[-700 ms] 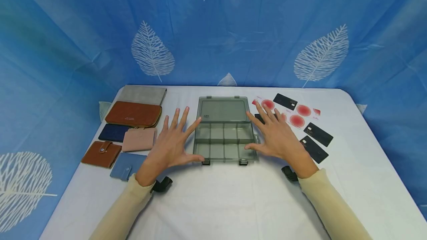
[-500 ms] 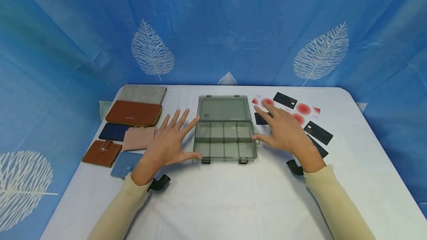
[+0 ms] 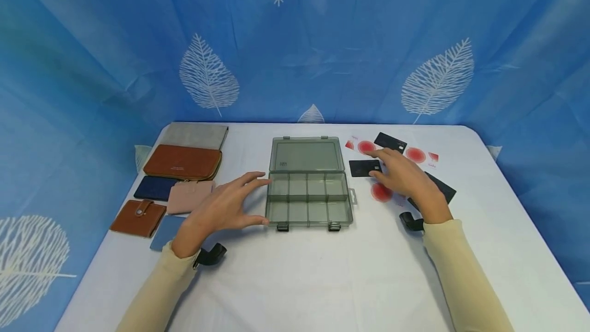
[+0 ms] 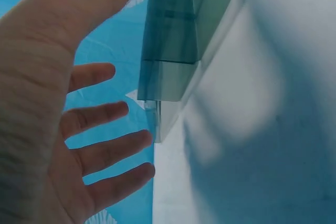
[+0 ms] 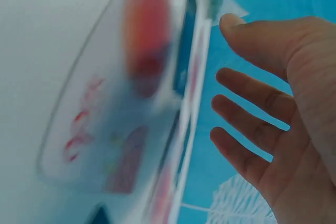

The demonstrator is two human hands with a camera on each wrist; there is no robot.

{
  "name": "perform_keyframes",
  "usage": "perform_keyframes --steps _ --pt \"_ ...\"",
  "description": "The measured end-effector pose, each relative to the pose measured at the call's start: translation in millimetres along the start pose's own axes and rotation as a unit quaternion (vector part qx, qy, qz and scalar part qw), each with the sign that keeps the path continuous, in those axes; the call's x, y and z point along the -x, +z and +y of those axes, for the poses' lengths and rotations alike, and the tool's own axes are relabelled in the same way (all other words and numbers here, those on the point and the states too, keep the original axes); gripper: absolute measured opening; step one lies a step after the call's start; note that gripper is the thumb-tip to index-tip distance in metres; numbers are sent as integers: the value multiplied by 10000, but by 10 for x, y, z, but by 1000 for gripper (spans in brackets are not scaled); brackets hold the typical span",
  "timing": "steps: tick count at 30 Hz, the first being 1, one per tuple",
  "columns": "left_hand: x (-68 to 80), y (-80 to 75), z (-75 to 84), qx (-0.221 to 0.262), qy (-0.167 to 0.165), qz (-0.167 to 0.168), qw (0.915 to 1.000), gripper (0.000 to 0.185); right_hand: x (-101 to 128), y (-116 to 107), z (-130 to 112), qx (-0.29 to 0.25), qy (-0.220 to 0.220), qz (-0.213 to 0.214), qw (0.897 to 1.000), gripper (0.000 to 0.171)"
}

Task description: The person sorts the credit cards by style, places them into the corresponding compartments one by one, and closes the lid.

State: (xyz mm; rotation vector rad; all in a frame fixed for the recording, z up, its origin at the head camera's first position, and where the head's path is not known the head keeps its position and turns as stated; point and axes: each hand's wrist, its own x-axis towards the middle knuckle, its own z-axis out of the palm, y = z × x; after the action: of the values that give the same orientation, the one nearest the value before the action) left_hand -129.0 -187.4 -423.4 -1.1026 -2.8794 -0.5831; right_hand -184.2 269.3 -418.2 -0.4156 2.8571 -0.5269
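Currently, the translucent grey-green box [image 3: 298,210], lid [image 3: 306,156] laid back from eight bare compartments [image 3: 317,184], lies between the left hand [image 3: 218,209], wide beside it, and the right hand [image 3: 407,175], loosely spread over cards [image 3: 361,168].

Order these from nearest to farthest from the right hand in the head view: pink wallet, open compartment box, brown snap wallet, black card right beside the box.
1. Black card: just left of the right hand.
2. Compartment box: left of that card.
3. Pink wallet: left of the box.
4. Brown snap wallet: farthest left.
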Motion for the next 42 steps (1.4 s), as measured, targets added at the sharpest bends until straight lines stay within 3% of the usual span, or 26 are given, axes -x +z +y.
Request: perform_keyframes --steps 6,14,21,36,42 --pt "-26 67 -80 369 171 -33 9992 81 -25 76 186 -97 -78 -94 9999 63" --pt "-11 80 -98 866 -113 -351 9956 83 -58 108 216 -57 -119 -21 9999 60" --pt "9 57 -124 974 -182 -477 9939 86 -61 107 220 -221 -144 -43 9996 62" --pt "15 81 -160 1165 -180 -563 9914 87 -48 96 187 -162 388 94 9991 62" --pt "1 114 -154 1223 -133 -573 9907 86 -25 81 191 -381 156 372 9985 47"
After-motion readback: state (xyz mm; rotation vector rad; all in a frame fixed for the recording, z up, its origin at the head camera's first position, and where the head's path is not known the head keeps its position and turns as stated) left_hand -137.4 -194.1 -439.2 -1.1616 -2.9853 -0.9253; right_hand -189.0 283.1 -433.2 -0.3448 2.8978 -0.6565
